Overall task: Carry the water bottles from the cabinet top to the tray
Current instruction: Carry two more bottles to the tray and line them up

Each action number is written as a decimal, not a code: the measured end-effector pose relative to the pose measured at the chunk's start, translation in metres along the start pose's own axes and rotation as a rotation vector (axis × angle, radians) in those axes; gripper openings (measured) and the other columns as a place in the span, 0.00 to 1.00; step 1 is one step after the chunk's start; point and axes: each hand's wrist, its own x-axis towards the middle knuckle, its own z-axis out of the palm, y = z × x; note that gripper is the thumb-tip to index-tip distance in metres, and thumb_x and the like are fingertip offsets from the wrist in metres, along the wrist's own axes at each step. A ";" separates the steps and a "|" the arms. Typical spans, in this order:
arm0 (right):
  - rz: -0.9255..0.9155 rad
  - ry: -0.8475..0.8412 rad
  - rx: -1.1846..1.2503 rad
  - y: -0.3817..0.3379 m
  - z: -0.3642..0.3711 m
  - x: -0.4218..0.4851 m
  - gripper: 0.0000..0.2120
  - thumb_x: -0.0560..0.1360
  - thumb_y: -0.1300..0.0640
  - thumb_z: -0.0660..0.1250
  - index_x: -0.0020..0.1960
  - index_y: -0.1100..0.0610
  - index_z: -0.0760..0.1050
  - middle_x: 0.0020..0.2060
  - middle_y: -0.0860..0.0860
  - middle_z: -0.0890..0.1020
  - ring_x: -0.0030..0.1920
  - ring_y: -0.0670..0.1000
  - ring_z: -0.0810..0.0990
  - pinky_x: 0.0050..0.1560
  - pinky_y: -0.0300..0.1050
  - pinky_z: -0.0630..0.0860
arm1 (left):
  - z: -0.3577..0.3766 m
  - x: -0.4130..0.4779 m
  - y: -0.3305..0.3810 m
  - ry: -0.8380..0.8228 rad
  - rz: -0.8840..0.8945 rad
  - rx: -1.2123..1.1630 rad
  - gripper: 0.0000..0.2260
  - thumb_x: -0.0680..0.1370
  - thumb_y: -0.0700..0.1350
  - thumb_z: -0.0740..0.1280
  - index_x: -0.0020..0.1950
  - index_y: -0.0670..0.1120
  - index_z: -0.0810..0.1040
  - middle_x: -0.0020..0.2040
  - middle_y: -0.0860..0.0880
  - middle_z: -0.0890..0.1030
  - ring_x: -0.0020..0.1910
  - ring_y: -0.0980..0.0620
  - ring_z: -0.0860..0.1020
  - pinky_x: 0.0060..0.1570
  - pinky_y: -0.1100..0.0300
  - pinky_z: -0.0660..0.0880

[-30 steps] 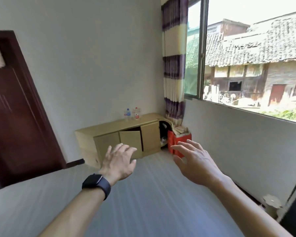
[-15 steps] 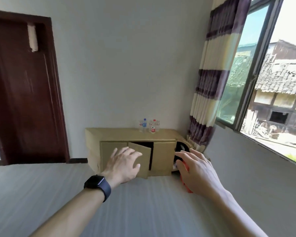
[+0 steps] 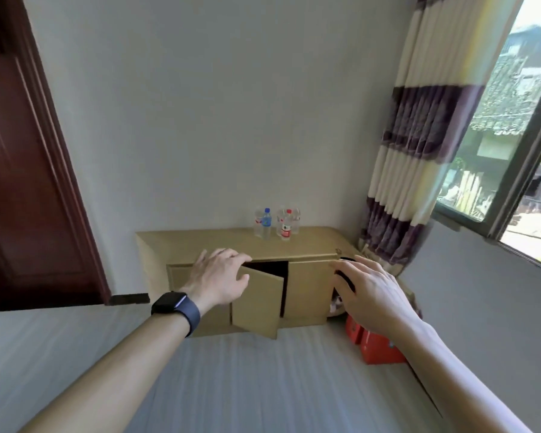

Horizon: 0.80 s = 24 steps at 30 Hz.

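So far nothing carried: water bottles (image 3: 277, 225) clustered upright on cabinet top (image 3: 200, 243), by wall. Left hand (image 3: 219, 276), right hand (image 3: 372, 295) both spread, empty, well short of bottles. Tray not visible.

Over my remote feed I am watching both forearms (image 3: 122, 364) showing bare right down to the frame edge. The left hand (image 3: 219, 276) is wearing a smartwatch (image 3: 169, 303) at the wrist, its black rounded-square face catching a sliver of light, on a dark navy band (image 3: 191, 315). The right hand (image 3: 372, 295) is showing bare.
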 end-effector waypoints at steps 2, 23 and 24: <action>0.012 0.027 0.011 0.011 0.013 0.040 0.18 0.83 0.48 0.56 0.71 0.43 0.70 0.69 0.39 0.74 0.74 0.47 0.63 0.71 0.46 0.62 | 0.007 0.047 -0.011 -0.011 0.016 0.015 0.20 0.80 0.56 0.59 0.72 0.57 0.69 0.71 0.54 0.72 0.71 0.50 0.67 0.70 0.47 0.62; 0.164 -0.175 0.165 0.234 0.198 0.420 0.19 0.82 0.47 0.57 0.73 0.41 0.67 0.70 0.40 0.72 0.76 0.49 0.59 0.72 0.51 0.64 | 0.185 0.491 -0.040 -0.173 -0.001 -0.129 0.19 0.80 0.55 0.61 0.72 0.55 0.71 0.69 0.52 0.74 0.66 0.47 0.73 0.67 0.48 0.69; 0.162 -0.182 0.168 0.240 0.204 0.436 0.19 0.82 0.46 0.57 0.72 0.40 0.67 0.70 0.40 0.72 0.77 0.48 0.59 0.72 0.51 0.64 | 0.192 0.506 -0.040 -0.179 -0.001 -0.136 0.19 0.80 0.55 0.61 0.72 0.55 0.71 0.69 0.52 0.74 0.66 0.47 0.73 0.66 0.48 0.69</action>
